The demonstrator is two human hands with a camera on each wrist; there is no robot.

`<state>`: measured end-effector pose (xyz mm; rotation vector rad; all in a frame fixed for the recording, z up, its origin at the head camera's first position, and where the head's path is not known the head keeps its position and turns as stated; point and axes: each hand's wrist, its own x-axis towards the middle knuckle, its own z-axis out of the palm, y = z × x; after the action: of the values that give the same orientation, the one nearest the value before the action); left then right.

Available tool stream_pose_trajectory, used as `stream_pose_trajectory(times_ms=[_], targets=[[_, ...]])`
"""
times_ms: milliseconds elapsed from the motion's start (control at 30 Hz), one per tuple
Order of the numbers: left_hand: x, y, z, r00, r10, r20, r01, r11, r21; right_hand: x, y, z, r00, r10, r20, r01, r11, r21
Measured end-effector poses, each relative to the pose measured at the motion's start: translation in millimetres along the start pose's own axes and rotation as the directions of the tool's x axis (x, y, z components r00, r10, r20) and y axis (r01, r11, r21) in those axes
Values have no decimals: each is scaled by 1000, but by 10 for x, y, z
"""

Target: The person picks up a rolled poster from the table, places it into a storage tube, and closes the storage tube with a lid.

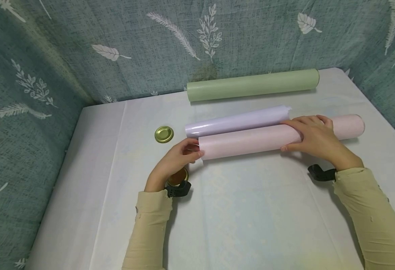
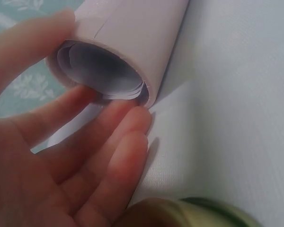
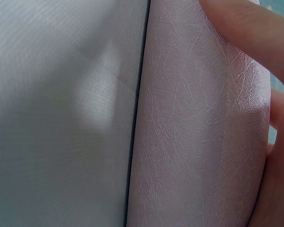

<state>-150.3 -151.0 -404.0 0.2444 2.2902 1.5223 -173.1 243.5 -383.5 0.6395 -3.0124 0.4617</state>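
Note:
A long pink tube (image 1: 251, 142) lies across the table in the head view. My right hand (image 1: 313, 137) grips it right of the middle, thumb on the near side and fingers over the far side. At its left end, my left hand (image 1: 177, 157) holds the rim. In the left wrist view the thumb (image 2: 61, 23) lies against the outside of the pink tube, while the other fingers reach to its opening. Rolled white sheets (image 2: 106, 71) show inside. Close behind the tube lies a glossy lavender roll (image 1: 234, 122). The right wrist view shows the tube's creased surface (image 3: 194, 118).
A green tube (image 1: 251, 85) lies at the back edge, by the patterned curtain (image 1: 123, 30). A gold lid (image 1: 164, 134) rests left of the lavender roll. Another gold-rimmed round object (image 1: 180, 176) sits partly hidden beneath the left wrist. White cloth (image 1: 251, 217) covers the table.

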Motion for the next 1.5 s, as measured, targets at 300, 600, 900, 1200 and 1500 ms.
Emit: stream_pose_trajectory(times_ms=[300,600,900,1200,1500], targets=[[-28,-27,6,1000,6,2,-6,999,35,1,-11,18,1000,0,6,0,1000,-5],[-57,-55,9,1000,1,27,-2,1000,23,0,-26,40,1000,-5,14,5,1000,-1],[-128,6,5,998,-33,47,32,999,20,-2,-35,65,1000,-8,16,8,1000,-1],[-104,-76,-235,999,-8,31,7,999,40,11,-26,3,1000,14,25,-14,1000,-10],[-259,-94,-497,995,-47,85,35,990,134,1,-18,-4,1000,19,20,-19,1000,2]])
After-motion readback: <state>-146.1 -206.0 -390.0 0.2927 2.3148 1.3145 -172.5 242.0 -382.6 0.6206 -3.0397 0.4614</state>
